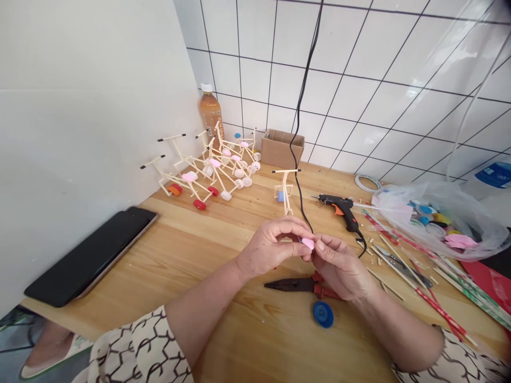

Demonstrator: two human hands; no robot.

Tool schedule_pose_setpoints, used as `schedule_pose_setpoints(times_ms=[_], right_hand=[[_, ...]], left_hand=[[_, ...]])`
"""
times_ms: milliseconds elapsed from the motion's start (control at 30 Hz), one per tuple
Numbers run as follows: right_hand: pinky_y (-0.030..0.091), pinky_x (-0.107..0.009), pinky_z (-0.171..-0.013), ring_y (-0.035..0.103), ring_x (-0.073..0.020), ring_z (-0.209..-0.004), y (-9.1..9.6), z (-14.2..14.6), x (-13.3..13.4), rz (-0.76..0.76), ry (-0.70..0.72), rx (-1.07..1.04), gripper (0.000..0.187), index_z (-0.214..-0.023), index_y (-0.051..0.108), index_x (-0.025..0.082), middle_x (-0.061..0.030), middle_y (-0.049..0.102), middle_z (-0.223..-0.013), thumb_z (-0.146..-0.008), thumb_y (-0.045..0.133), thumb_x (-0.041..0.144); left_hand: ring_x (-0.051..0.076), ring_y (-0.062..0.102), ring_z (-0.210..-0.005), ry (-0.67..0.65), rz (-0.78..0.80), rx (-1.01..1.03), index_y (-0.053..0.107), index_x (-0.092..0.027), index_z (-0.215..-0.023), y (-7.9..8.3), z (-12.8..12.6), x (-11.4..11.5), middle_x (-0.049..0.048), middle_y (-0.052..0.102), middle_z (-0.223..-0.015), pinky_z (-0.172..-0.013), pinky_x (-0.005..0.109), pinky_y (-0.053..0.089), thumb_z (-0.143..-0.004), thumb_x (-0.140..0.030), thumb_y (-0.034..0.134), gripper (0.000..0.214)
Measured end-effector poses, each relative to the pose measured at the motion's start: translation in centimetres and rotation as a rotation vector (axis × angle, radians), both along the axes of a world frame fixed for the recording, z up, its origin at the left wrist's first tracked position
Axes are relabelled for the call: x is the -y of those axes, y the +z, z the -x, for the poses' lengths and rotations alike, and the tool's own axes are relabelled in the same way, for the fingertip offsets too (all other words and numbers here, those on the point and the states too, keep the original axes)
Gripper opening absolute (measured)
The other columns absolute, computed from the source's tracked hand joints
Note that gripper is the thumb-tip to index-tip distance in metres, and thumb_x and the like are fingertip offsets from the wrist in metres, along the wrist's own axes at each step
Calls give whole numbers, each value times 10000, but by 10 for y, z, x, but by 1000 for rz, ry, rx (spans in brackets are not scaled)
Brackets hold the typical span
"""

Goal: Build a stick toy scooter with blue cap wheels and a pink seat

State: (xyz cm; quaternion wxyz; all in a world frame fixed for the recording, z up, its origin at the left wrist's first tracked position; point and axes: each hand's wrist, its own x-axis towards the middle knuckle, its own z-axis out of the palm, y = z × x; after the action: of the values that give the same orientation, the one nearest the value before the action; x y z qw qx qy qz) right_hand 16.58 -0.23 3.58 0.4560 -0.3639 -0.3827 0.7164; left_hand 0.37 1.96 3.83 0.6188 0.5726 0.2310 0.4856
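Note:
Between the fingertips of both hands is a small pink piece [308,243], soft-looking and rounded. My left hand [279,239] pinches it from the left, and my right hand [339,260] closes on its right side. Just beyond the fingers stands a small tricycle frame [285,194] of thin wooden sticks with black-tipped handlebars and a blue cap on it. Below my hands lie pliers [291,285], their red handles partly covered by my right hand. A blue bottle cap [323,314] rests on the table nearer to me.
Several stick tricycles [199,170] with cap wheels and pink seats stand at the back left, by a drink bottle [211,111] and a cardboard box [281,148]. A glue gun [339,207], scissors [393,260], a bag of caps [399,202] and sticks lie right. A phone [91,255] lies left.

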Motion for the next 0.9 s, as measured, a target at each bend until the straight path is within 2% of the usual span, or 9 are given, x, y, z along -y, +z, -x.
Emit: schedule_pose_setpoints(times_ms=[100,267,433,533,667,800,900], right_hand=[[414,-245,-648,519,-107,-595,0,5,3,4,-61,28,180,-697,725,192,5,623,-607,-628,782,349],[401,-237,-630,496,-108,-595,1,9,5,-31,-112,48,211,-584,695,197,3,610,-582,-634,771,387],[416,-260,-654,526,-125,-645,-1,3,1,-7,-39,8,203,-651,712,196,-17,661,-684,-679,734,396],[412,-254,-690,545,-117,-671,-1,1,1,27,-23,54,166,-722,726,189,-15,682,-727,-659,758,340],[416,-259,-731,563,-127,-714,2,3,2,30,-66,90,170,-745,731,192,-16,684,-728,-633,778,312],[401,-243,-655,523,-103,-615,6,5,2,13,-74,130,184,-675,716,183,0,632,-618,-627,779,349],[396,-251,-647,513,-105,-611,7,7,4,0,-55,153,216,-683,713,181,-5,632,-647,-615,781,374]], left_hand=[[103,602,-752,9,19,-20,688,-133,-753,0,-2,1,32,584,-890,-704,244,528,-674,-106,711,86],[91,595,-669,-18,54,8,665,-125,-734,-2,-3,2,26,570,-890,-661,265,536,-679,-133,709,71],[135,597,-805,60,-91,-156,693,-149,-771,0,1,0,47,613,-915,-761,284,516,-662,-137,729,115],[155,597,-859,92,-189,-230,700,-158,-808,3,3,-1,53,631,-914,-802,302,501,-672,-127,719,140],[146,598,-839,73,-208,-241,695,-149,-860,4,5,-2,59,635,-911,-774,277,497,-662,-122,730,203],[139,601,-822,88,-217,-232,692,-137,-808,5,8,-4,62,636,-890,-745,260,495,-699,-161,710,113],[141,608,-818,101,-235,-246,689,-140,-766,3,8,-4,61,639,-880,-772,279,497,-713,-170,700,61]])
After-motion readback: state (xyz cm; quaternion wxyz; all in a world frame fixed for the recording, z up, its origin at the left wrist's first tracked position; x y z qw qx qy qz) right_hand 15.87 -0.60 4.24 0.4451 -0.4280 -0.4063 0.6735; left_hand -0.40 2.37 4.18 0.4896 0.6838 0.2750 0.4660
